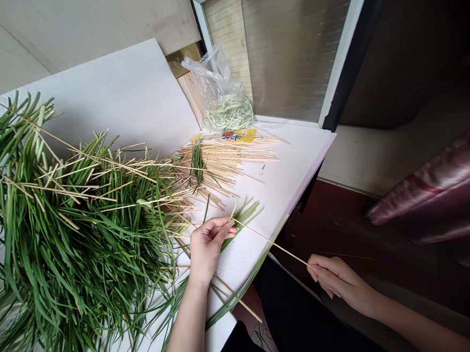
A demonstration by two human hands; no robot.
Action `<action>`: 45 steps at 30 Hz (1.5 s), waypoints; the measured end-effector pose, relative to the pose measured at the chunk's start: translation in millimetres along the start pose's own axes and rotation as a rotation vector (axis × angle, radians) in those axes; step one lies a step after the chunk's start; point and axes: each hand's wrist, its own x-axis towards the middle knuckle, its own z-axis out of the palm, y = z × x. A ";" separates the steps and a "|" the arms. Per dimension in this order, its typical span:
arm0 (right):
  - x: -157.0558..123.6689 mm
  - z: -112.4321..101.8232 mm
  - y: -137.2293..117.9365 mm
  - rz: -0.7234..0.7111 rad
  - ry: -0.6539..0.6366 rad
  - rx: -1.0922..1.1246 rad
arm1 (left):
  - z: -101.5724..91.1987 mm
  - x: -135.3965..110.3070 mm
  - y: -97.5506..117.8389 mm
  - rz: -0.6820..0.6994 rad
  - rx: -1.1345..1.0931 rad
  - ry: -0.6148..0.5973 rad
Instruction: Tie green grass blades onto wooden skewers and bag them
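A large heap of long green leaves [70, 230] lies across the left of the white board [256, 201], mixed with thin pale sticks. Beyond it, a loose bundle of thin bamboo skewers [225, 158] fans out toward the board's far corner. My left hand [208, 247] is closest to the heap, with its fingertips pinched at the far end of one bamboo skewer [270, 243]. My right hand [337, 281] grips that skewer's near end out past the board's edge. A narrow green leaf bunch [238, 221] lies just beyond my left fingers.
A clear plastic bag [217, 91] of pale chopped greens stands behind a yellow printed packet [238, 136]. A white panel [120, 93] rises behind the board. Dark floor lies below the board's right edge, and pink satin fabric [433, 189] hangs at the right.
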 end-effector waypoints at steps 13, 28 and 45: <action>-0.5 0.6 0.0 0.004 -0.004 -0.005 | 0.4 1.4 -2.3 -0.021 0.001 -0.024; 0.7 1.7 -4.7 -0.013 -0.020 0.019 | 3.4 -3.0 5.2 -0.065 -0.137 -0.054; 0.4 3.1 -3.6 -0.038 -0.044 0.004 | 23.5 -17.3 -2.9 0.011 0.300 -0.443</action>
